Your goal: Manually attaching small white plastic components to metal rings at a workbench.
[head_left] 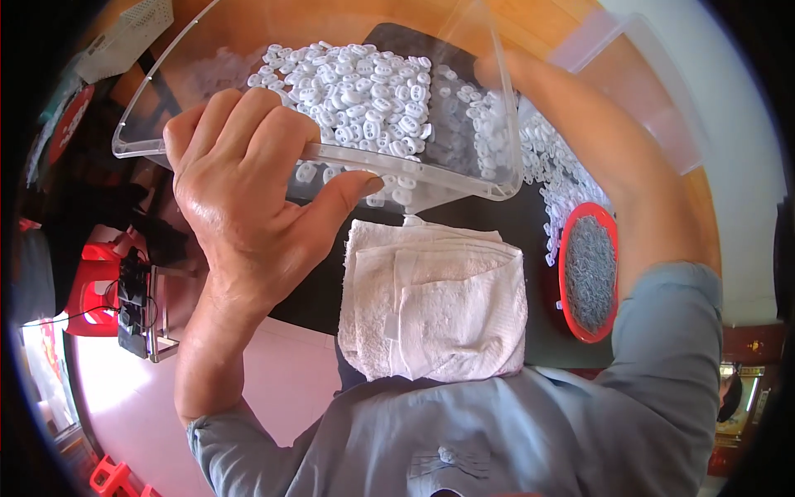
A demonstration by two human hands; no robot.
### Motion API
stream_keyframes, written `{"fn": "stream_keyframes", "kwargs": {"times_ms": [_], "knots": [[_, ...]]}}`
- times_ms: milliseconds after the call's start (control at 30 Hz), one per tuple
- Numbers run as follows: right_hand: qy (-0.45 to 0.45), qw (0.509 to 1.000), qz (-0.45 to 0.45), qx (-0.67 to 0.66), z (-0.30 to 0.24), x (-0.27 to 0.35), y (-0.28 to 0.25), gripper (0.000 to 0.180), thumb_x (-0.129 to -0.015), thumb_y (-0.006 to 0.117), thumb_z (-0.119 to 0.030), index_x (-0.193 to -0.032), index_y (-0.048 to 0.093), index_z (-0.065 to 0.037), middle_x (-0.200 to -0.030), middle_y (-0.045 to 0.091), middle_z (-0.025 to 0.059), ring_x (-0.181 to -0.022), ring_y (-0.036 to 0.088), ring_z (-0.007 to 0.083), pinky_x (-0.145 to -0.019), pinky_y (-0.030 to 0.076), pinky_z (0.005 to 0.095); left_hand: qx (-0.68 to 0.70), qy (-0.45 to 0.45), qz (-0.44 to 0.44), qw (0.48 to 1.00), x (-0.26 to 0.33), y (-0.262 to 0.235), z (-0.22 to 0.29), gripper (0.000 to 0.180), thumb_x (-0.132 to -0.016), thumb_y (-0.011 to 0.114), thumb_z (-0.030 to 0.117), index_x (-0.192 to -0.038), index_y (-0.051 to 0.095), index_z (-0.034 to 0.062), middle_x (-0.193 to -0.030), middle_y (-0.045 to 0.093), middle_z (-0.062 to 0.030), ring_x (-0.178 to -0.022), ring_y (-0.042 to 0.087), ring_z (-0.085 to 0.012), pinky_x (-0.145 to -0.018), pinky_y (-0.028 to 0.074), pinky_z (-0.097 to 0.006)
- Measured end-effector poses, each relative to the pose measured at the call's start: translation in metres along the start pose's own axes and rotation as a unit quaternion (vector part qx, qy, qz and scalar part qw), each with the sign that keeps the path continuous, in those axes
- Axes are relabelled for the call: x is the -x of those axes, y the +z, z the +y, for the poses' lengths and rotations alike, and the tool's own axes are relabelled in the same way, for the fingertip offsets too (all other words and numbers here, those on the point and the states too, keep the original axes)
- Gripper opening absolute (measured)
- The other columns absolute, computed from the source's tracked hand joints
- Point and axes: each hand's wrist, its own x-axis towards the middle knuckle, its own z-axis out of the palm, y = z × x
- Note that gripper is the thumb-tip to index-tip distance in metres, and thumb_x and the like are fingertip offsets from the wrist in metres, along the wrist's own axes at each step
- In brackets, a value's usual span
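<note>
A clear plastic bin is tilted in front of me. Through its clear wall shows a heap of small white oval plastic pieces with dark marks; I cannot tell how many of them lie inside it. My left hand is closed over the near rim at the left, thumb stretched along the edge. My right hand is at the bin's far right side, its fingers hidden. More white pieces lie on the table below my right forearm. A folded off-white towel is between me and the bin.
To the right, a red oval basin holds many thin grey metal bits. Another translucent bin stands at the far right. At left are a white perforated basket, a red stool and a metal-framed stand.
</note>
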Motion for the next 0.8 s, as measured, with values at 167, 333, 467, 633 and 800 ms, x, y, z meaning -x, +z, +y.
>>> {"fn": "stream_keyframes", "kwargs": {"times_ms": [167,333,467,633,800], "knots": [[-0.01,0.988,-0.102,0.113,0.022,-0.011,0.0,0.037,-0.085,0.055,-0.013,-0.121,0.063,-0.005,-0.119,0.061,0.0211,-0.105,0.061,0.0272,-0.085,0.051,0.0403,-0.012,0.0,0.011,1.0,0.0,0.0,0.002,0.045,-0.055,0.085,0.035,-0.07,0.056,0.0037,-0.066,0.049,-0.0049,-0.066,0.049,-0.0238,-0.072,0.036,-0.035],[0.043,0.997,0.044,-0.041,-0.003,-0.039,-0.006,0.03,-0.084,0.057,-0.012,-0.111,0.066,-0.003,-0.103,0.064,0.0196,-0.087,0.064,0.0268,-0.074,0.052,0.0409,-0.009,-0.005,0.01,1.0,0.001,0.001,-0.001,0.046,-0.056,0.084,0.038,-0.07,0.056,0.0038,-0.066,0.05,-0.0049,-0.066,0.05,-0.024,-0.072,0.035,-0.035],[0.076,0.972,0.156,-0.161,0.013,-0.036,0.034,0.024,-0.082,0.059,-0.012,-0.103,0.068,-0.003,-0.09,0.067,0.0184,-0.073,0.066,0.0265,-0.065,0.053,0.0414,-0.005,0.007,0.017,1.0,0.001,0.002,-0.001,0.048,-0.057,0.084,0.04,-0.07,0.056,0.0039,-0.066,0.05,-0.005,-0.066,0.05,-0.0242,-0.071,0.036,-0.035],[0.103,0.973,0.087,-0.189,0.006,-0.005,0.0,0.031,-0.089,0.053,-0.025,-0.112,0.066,-0.009,-0.101,0.067,0.0165,-0.087,0.063,0.0292,-0.077,0.05,0.0419,-0.021,-0.004,0.016,1.0,0.007,0.002,-0.004,0.047,-0.056,0.084,0.039,-0.07,0.056,0.004,-0.067,0.05,-0.0053,-0.067,0.051,-0.0245,-0.072,0.036,-0.036],[0.098,0.978,0.097,-0.157,0.026,-0.057,0.042,0.041,-0.096,0.046,-0.039,-0.126,0.061,-0.016,-0.123,0.063,0.0148,-0.114,0.057,0.0322,-0.098,0.043,0.0444,-0.017,0.011,0.019,1.0,0.001,0.001,-0.001,0.048,-0.056,0.084,0.04,-0.071,0.057,0.0038,-0.067,0.05,-0.0054,-0.068,0.052,-0.025,-0.073,0.036,-0.035]]}}
